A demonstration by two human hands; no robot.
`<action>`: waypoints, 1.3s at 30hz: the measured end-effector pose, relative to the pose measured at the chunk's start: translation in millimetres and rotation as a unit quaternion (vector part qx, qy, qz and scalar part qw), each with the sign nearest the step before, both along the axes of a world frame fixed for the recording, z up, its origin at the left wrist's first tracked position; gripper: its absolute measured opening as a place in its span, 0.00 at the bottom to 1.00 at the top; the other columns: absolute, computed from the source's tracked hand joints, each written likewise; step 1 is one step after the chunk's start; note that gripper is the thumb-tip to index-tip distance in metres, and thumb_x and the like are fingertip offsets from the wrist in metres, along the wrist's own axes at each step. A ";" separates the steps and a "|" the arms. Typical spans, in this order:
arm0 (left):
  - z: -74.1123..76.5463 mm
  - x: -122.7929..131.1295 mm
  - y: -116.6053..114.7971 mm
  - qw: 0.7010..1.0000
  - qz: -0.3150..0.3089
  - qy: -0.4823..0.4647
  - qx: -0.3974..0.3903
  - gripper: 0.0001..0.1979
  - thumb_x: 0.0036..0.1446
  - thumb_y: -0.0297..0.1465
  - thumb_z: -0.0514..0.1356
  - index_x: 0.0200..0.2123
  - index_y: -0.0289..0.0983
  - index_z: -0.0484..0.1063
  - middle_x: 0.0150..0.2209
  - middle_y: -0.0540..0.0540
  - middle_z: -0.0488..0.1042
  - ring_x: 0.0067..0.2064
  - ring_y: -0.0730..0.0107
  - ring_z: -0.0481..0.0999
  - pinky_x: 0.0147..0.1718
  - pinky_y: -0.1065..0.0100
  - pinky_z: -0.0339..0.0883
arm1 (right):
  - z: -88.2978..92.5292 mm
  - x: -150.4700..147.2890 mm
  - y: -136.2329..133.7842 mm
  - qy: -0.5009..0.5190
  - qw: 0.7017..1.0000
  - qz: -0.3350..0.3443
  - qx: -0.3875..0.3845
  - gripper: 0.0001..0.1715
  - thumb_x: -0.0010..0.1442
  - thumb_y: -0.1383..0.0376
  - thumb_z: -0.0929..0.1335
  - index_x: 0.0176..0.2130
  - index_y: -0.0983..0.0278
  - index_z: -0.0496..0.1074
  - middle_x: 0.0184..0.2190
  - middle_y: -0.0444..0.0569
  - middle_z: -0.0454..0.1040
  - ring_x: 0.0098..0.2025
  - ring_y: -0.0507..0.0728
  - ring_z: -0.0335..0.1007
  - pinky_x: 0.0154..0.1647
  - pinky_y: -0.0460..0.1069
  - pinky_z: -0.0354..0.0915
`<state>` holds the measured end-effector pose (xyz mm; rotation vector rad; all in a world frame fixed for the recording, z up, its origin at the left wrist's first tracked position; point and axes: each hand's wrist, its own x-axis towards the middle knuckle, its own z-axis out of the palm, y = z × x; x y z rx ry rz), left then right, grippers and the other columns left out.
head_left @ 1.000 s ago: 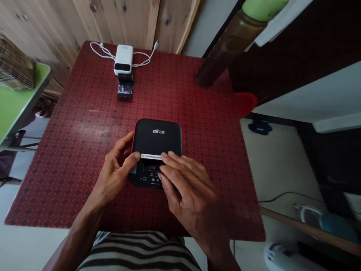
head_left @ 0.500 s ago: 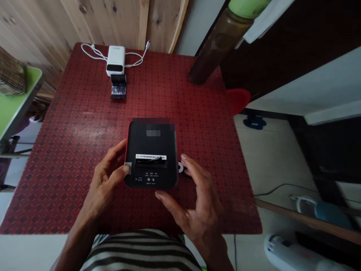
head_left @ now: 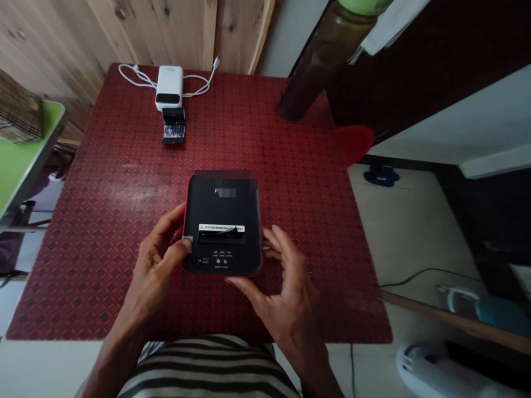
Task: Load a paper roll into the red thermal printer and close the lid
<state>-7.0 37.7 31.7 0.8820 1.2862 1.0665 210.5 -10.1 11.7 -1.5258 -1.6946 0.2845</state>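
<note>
A black box-shaped printer [head_left: 223, 213] with a red underside sits on the red patterned table [head_left: 108, 188] in front of me. It has a paper slot, a white warning strip and small buttons on its near face. My left hand [head_left: 155, 265] grips its left side, thumb on the front corner. My right hand [head_left: 286, 293] cups its right front corner, thumb under the front edge and fingers against the right side.
At the table's far end lie a white power bank [head_left: 168, 87] with a white cable [head_left: 199, 83] and a small black device [head_left: 173, 126]. A brown post [head_left: 319, 61] stands at the back right. A green table [head_left: 20, 155] is at left, with floor clutter at right.
My right hand has come off the printer's top and slid to its right front corner. The printer's near edge looks slightly raised. The left hand has stayed on the left side.
</note>
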 end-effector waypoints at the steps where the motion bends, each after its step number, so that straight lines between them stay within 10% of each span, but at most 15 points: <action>1: 0.4 1.2 0.0 1.000 0.004 0.004 0.001 0.28 0.69 0.41 0.72 0.70 0.49 0.80 0.71 0.45 0.80 0.75 0.43 0.75 0.75 0.47 0.68 | -0.5 0.5 0.3 0.004 1.000 0.001 -0.001 0.54 0.72 0.45 0.78 0.82 0.54 0.55 0.63 0.62 0.83 0.56 0.68 0.89 0.52 0.63 0.89; 39: -9.0 6.8 2.6 0.999 0.020 -0.022 0.024 0.30 0.64 0.39 0.72 0.68 0.44 0.80 0.66 0.40 0.84 0.72 0.43 0.79 0.72 0.45 0.71 | -6.5 -8.0 -0.3 0.095 0.995 -0.017 -0.030 0.50 0.65 0.54 0.83 0.76 0.60 0.64 0.64 0.66 0.84 0.60 0.69 0.88 0.58 0.67 0.86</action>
